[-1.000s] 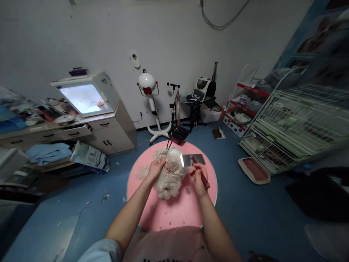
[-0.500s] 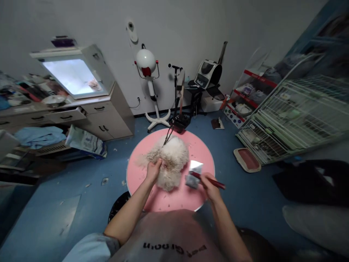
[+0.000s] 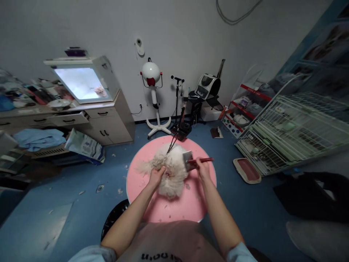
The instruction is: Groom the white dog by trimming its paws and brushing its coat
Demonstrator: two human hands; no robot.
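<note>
Animal: a fluffy, pale-coated animal [image 3: 171, 187] lies on the round pink surface [image 3: 177, 213], left of its middle, the long fur fanned out and a pinkish patch showing amid it.
Left hand: the left hand [image 3: 156, 176] has thumb and fingers closed on the animal's fur beside that patch — which part of the body lies beneath, I can't make out from here.
Right hand: the right hand [image 3: 203, 168] grips a brush [image 3: 191, 160] by its dark red handle, which points away to the right.
Brush head: flat and metallic, it overlaps the right edge of the coat.
Cord: a dark looped cord [image 3: 171, 144] runs from the animal's far side toward a black stand [image 3: 181, 127] beyond the surface.
Loose fur: a small grey tuft [image 3: 188, 186] sits right of the animal, with smaller bits near the close edge.
Around the room: a white dryer [image 3: 151, 72] on a wheeled base by the wall, a brightly lit cabinet [image 3: 79, 83] to the left — and wire cages [image 3: 294, 127] to the right, a shallow litter tray [image 3: 247, 171] on the floor before them.
</note>
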